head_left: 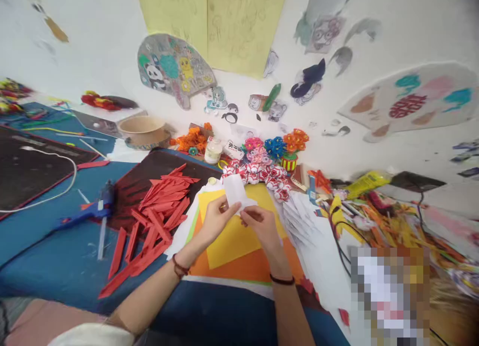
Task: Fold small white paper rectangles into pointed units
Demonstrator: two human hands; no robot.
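Observation:
A small piece of white paper is held up between my two hands. My left hand pinches its lower left part with thumb and fingers. At its lower right corner, my right hand grips the paper with closed fingertips. Both hands are above a yellow sheet, which lies on orange paper. Folded red paper strips are heaped to the left of my hands. White folded strips lie to the right. Red-and-white paper pieces stand in a cluster just behind.
A blue glue gun rests on the blue table at left. Behind are a round bowl, a glass jar, orange flowers and a striped flower pot. Cables and a yellow bottle lie among scraps at right.

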